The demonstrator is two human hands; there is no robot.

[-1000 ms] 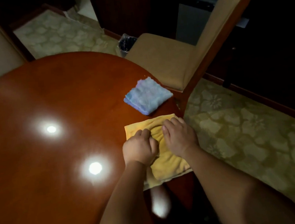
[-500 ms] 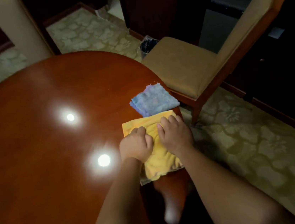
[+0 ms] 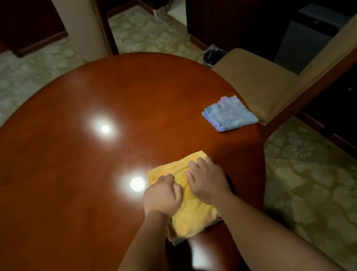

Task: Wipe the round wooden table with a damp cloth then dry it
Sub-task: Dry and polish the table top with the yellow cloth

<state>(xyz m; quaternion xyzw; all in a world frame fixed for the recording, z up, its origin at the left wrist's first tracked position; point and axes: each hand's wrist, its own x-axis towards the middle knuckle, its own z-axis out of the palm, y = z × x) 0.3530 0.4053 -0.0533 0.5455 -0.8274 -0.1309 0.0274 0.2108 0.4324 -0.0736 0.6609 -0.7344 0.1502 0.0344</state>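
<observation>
A glossy round wooden table [image 3: 65, 171] fills the middle of the view, with bright lamp reflections on it. A folded yellow cloth [image 3: 191, 214] lies on its near right part. My left hand [image 3: 162, 196] presses on the cloth's left side with curled fingers. My right hand [image 3: 208, 181] lies flat on its right side, fingers spread forward. A folded blue cloth [image 3: 228, 113] rests apart at the table's right edge, untouched.
A tan upholstered chair [image 3: 263, 82] stands against the table's right edge, close to the blue cloth. A small black waste bin [image 3: 213, 54] sits behind it. Patterned carpet [image 3: 325, 184] surrounds the table. A cream pillar [image 3: 80, 23] stands beyond the far edge.
Both hands have slid the yellow cloth leftward and away from the blue cloth, opening a wide gap between the two. The view has also shifted, showing more of the table.
</observation>
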